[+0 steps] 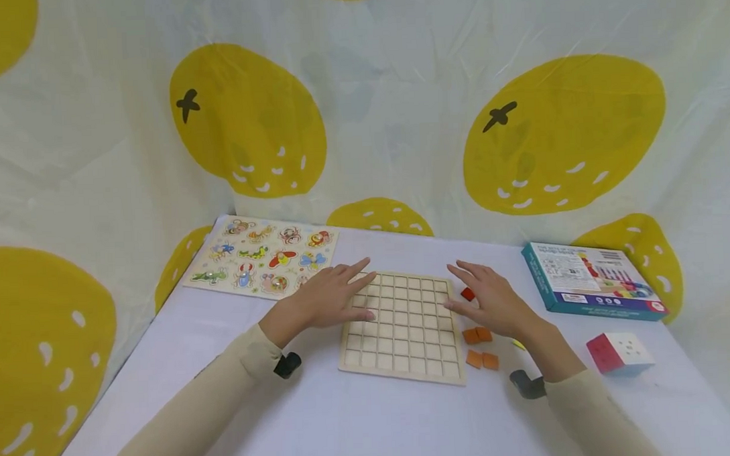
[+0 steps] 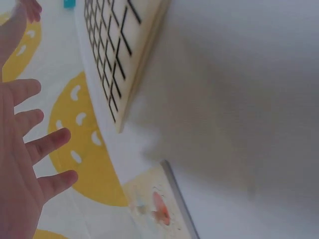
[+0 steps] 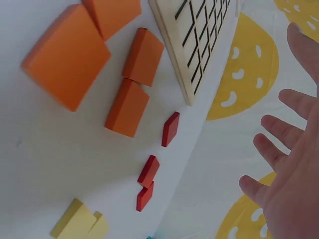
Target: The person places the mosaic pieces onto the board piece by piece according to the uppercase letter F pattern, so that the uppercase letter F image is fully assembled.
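Observation:
A pale wooden board [image 1: 399,334] marked off in a grid of square cells lies on the white table. Over its left edge my left hand [image 1: 325,296] hovers with fingers spread, holding nothing. My right hand [image 1: 491,297] is at the board's right edge, its fingers likewise extended and nothing in its grasp. Several orange square tiles [image 3: 67,57] lie beside the board's right side, below the right hand in the head view. In the right wrist view, three red tiles [image 3: 170,129] and some yellow tiles [image 3: 75,221] lie farther along the table.
An insect picture puzzle [image 1: 251,255] lies at the back left. At the back right is a teal-edged box [image 1: 584,287], with a red and white cube [image 1: 623,352] nearer the front. A curtain [image 1: 391,106] with yellow fruit prints hangs behind the table.

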Demonstrator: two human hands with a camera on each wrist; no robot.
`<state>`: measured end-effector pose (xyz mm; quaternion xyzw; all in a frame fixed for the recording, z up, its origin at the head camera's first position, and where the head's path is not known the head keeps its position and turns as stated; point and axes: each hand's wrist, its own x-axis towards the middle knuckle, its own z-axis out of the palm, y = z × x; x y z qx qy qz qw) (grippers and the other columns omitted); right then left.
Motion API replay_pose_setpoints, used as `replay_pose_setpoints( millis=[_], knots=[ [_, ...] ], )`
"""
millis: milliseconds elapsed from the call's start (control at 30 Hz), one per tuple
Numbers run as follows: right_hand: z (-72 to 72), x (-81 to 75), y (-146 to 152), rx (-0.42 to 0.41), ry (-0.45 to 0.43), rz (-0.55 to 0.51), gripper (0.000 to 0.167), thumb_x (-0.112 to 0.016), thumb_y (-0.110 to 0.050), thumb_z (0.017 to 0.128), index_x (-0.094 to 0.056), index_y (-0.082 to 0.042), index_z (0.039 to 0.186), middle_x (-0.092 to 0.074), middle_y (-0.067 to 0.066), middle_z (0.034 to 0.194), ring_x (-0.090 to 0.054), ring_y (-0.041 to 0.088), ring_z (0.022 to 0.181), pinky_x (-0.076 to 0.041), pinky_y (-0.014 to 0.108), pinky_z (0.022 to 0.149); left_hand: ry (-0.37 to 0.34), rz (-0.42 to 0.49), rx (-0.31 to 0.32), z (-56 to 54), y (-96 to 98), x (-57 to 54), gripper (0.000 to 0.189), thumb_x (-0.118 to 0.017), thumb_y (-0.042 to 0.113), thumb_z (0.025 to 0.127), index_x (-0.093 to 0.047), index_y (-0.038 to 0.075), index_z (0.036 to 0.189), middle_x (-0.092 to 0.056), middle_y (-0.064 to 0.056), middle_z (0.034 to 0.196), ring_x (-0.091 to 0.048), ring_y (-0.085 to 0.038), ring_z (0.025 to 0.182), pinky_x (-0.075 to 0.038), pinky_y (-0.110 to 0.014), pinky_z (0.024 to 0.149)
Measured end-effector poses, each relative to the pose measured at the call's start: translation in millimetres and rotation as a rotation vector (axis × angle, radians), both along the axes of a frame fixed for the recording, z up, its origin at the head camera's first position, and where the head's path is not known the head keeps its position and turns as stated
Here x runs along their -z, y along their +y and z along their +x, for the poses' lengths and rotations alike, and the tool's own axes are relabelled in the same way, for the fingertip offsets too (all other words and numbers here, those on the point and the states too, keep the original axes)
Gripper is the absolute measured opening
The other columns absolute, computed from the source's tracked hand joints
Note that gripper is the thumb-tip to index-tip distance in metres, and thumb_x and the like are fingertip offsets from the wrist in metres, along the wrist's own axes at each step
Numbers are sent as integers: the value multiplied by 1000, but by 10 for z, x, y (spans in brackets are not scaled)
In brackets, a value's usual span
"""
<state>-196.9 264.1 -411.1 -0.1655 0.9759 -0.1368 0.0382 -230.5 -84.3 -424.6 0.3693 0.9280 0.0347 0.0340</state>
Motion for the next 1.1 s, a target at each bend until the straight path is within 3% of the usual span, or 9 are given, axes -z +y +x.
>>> replay_pose_setpoints(
  millis=[267, 533, 800, 1100],
  knots=[
    [16, 103, 83, 44, -41, -29, 80, -66, -52, 94, -35, -17, 160, -35, 16, 165, -30, 43, 151, -33, 72, 115, -76, 24, 15, 47, -119, 91, 84, -49, 69, 97, -31, 19, 162, -22, -9, 172, -40, -34, 149, -35, -53, 122],
    [26, 225, 128, 47, -50, -22, 74, -64, -51, 96, -41, -16, 157, -46, 17, 157, -38, 42, 145, -37, 70, 114, -113, -39, 10, 92, -183, 232, 82, -51, 68, 96, -34, 20, 160, -27, -8, 170, -37, -37, 151, -29, -62, 123],
    [9, 283, 173, 53, -34, -6, 71, -67, -46, 96, -44, -15, 155, -48, 17, 156, -40, 42, 144, -41, 69, 112, -135, -64, 0, 186, -198, 245, 77, -53, 63, 97, -39, 18, 158, -33, -7, 168, -38, -36, 150, -25, -64, 125],
    [-46, 344, 215, 42, -4, 29, 68, -70, -41, 95, -47, -12, 153, -52, 18, 152, -44, 43, 141, -41, 68, 112, -159, -102, -12, 166, -231, 304, 76, -56, 59, 97, -39, 19, 158, -32, -4, 169, -37, -33, 151, -28, -59, 125]
  ],
)
